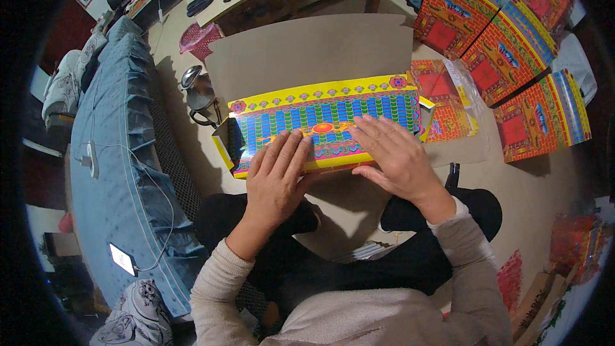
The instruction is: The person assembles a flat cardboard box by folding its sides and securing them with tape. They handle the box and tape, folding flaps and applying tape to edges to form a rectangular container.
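Note:
In front of me lies a colourful printed cardboard piece, yellow-edged with a blue and green roof-tile pattern and a red disc in its middle. A plain grey cardboard panel stands up behind it, and small side flaps stick out at both ends. My left hand rests on the near left part of the print, palm down with the fingers extended. To its right, my right hand lies flat on the print, its thumb apart near the front edge. Neither hand grasps anything visible.
Several folded brick-pattern cardboard pieces stand at the right, by printed sheets in clear plastic. A metal pot and pink basket are left. Scissors lie on the far table. A phone rests on a blue-covered sofa.

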